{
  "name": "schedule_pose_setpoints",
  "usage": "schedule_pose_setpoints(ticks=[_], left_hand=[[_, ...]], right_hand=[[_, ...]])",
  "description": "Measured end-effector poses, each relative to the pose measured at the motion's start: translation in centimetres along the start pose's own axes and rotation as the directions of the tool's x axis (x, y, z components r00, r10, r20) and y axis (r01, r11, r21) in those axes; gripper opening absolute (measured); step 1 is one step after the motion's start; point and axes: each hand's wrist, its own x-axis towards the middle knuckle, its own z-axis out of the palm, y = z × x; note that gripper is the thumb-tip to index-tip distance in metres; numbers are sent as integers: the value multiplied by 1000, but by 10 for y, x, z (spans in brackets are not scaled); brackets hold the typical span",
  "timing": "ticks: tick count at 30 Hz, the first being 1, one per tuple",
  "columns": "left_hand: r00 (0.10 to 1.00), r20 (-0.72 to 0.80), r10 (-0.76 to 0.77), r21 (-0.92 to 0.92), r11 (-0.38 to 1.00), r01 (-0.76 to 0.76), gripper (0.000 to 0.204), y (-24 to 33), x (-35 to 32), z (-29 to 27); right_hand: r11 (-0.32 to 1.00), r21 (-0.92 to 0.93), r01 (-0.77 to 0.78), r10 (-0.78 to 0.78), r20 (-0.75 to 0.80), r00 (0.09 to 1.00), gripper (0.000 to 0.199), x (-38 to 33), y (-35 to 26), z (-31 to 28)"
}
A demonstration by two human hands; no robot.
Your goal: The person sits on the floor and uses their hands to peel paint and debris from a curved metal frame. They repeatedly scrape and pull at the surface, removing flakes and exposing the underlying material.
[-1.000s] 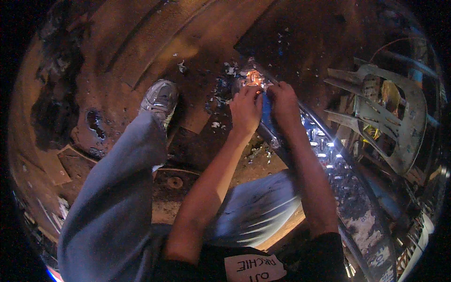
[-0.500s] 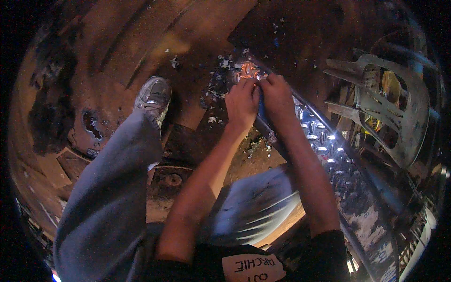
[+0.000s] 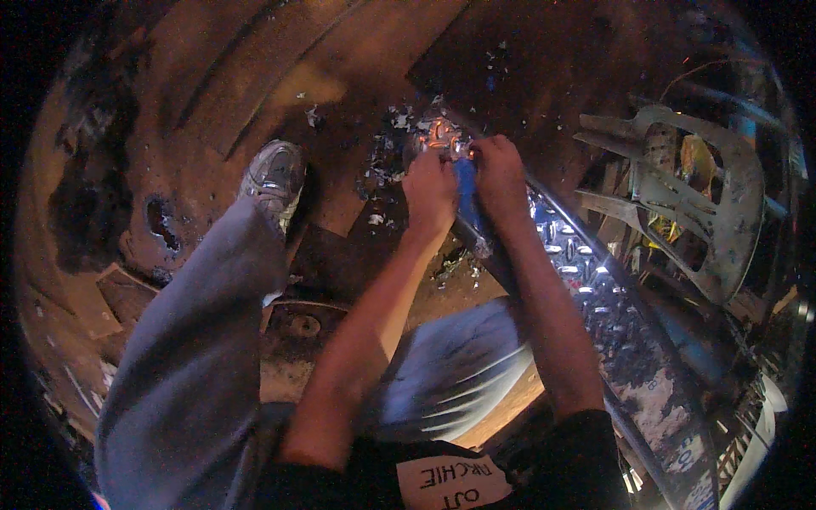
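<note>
A long metal tread plate (image 3: 568,246) with raised edges runs from the lower right up to the middle of the view, and its far end glows orange in the light. Both my hands are over that far end, a small gap apart. A blue strip (image 3: 466,183) shows between them; whether it is film or a painted surface I cannot tell. My left hand (image 3: 431,191) has its fingers curled down at the plate's left side. Fingers bent in a pinch, my right hand (image 3: 501,176) is on the other side. Whatever the fingertips hold is too small to make out.
Torn pale scraps (image 3: 387,161) litter the brown floor left of the plate. A dirty plastic chair (image 3: 680,187) lies at the right among debris. My shoe (image 3: 276,174) stands at the left, near a dark hole (image 3: 161,223) in the floor sheet.
My hands have drawn apart from each other, the left one moving slightly left and nearer. More of the blue strip between them shows now.
</note>
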Motion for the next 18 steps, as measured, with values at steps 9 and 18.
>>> schedule_pose_setpoints(ticks=[9,18], left_hand=[[989,-59,134,-52,989,-137,20,-6,-2,-4],[994,-23,107,-16,994,-107,19,-6,-3,1]], right_hand=[[985,-127,118,-113,41,993,25,-1,-3,3],[977,-142,158,-151,63,987,20,0,-1,2]])
